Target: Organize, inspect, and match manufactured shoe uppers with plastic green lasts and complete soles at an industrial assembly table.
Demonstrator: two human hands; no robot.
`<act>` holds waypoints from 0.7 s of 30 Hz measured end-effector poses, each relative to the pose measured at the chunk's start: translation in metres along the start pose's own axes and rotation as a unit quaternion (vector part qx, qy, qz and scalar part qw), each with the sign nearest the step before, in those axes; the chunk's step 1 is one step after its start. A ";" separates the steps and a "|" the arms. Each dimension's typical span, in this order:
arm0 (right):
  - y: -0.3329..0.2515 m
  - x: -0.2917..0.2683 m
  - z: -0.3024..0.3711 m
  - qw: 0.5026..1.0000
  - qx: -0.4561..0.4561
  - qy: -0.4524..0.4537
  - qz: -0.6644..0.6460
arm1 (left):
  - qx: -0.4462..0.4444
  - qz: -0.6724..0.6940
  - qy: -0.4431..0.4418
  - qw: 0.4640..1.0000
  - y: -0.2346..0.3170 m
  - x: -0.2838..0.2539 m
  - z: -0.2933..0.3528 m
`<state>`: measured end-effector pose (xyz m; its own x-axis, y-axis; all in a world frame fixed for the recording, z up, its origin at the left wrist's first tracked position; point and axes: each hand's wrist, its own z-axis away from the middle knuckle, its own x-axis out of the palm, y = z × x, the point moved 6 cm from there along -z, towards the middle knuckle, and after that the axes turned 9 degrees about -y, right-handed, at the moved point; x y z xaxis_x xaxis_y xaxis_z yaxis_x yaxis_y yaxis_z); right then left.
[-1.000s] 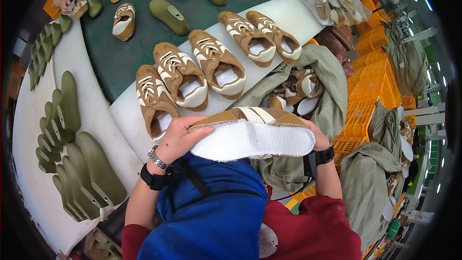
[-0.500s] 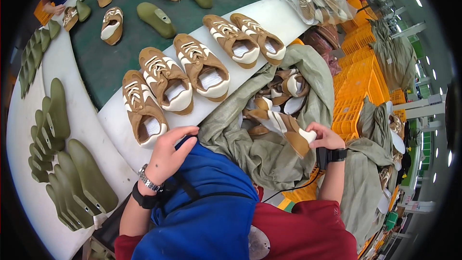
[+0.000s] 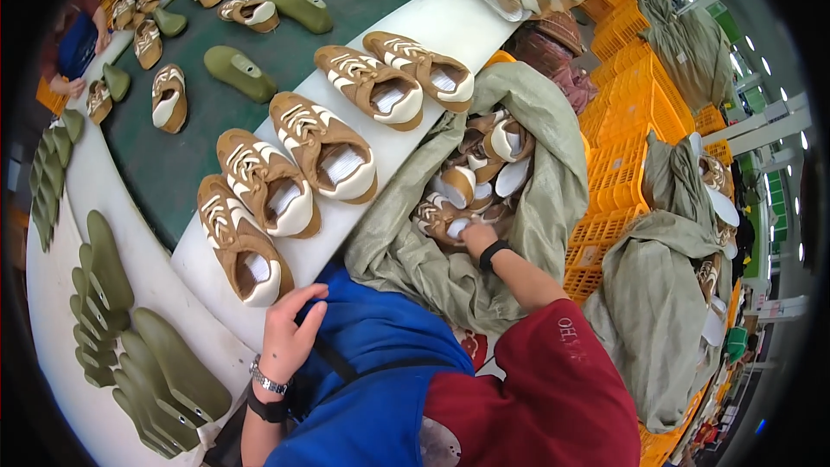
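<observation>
My right hand (image 3: 476, 237) reaches into a grey-green woven sack (image 3: 558, 134). Its fingers are at the heel of a brown sneaker with white stripes (image 3: 435, 213) and look closed on it; the fingertips are partly hidden. Other brown-and-white sneakers (image 3: 504, 140) lie heaped in the sack around it. My left hand (image 3: 291, 329) rests in the air by the white table edge, empty, fingers apart. Closest to it is a laced brown sneaker (image 3: 242, 246), the nearest of several standing in a slanting row on the table edge, heels toward me.
A green conveyor belt (image 3: 194, 156) carries sneakers and olive shoe lasts (image 3: 240, 73). More lasts (image 3: 177, 363) stand along the white tabletop (image 3: 203, 294) at left. Orange crates (image 3: 618, 169) and another filled sack (image 3: 653, 294) are at right. A co-worker (image 3: 78, 43) is at far left.
My right hand has lowered the sneaker from above the sack's opening onto the heap inside. My left hand stays open by the table. The whole view has shifted, showing more of the belt.
</observation>
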<state>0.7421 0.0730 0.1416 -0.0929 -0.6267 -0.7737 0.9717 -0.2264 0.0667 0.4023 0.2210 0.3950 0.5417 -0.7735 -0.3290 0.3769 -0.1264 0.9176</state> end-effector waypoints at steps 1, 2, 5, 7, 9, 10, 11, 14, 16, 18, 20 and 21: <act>-0.004 0.015 -0.007 0.992 -0.026 -0.064 -0.109 | -0.012 0.010 -0.008 1.000 -0.006 0.002 -0.001; -0.031 -0.007 -0.002 0.960 -0.158 -0.031 -0.228 | -0.015 0.008 -0.009 1.000 -0.010 0.004 0.004; -0.048 -0.025 -0.001 0.912 -0.218 -0.045 -0.344 | -0.027 -0.013 -0.050 0.998 -0.010 0.011 0.000; -0.025 -0.071 0.006 0.940 -0.125 0.037 -0.316 | -0.012 -0.031 -0.053 0.998 -0.001 0.010 -0.005; 0.028 -0.125 0.019 0.917 0.040 0.234 -0.320 | 0.001 -0.045 -0.053 0.998 0.002 0.010 -0.006; 0.053 -0.151 0.029 0.846 0.103 0.315 -0.417 | 0.001 -0.046 -0.053 0.998 0.001 0.010 -0.005; 0.073 -0.174 0.041 0.799 0.128 0.451 -0.377 | -0.004 -0.046 -0.057 0.997 0.001 0.012 -0.005; 0.117 -0.152 0.020 0.777 0.168 0.494 -0.352 | 0.012 -0.054 -0.065 0.996 0.007 0.019 -0.011; 0.113 -0.110 -0.026 0.815 0.137 0.288 -0.483 | 0.027 -0.065 -0.064 0.995 0.010 0.020 -0.010; 0.030 -0.145 0.003 0.868 0.099 0.299 -0.384 | 0.029 -0.068 -0.047 0.996 0.007 0.017 -0.006; -0.026 -0.170 0.053 0.862 0.055 0.320 -0.390 | 0.031 -0.066 -0.036 0.997 0.008 0.014 -0.006; -0.041 -0.177 0.077 0.848 0.031 0.331 -0.413 | 0.034 -0.056 -0.041 0.997 0.008 0.014 -0.007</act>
<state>0.7024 0.1356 0.3239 -0.5739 0.3150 -0.7559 0.6197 -0.4364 -0.6523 0.4182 0.2130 0.3958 0.4346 -0.8005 -0.4128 0.3778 -0.2540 0.8904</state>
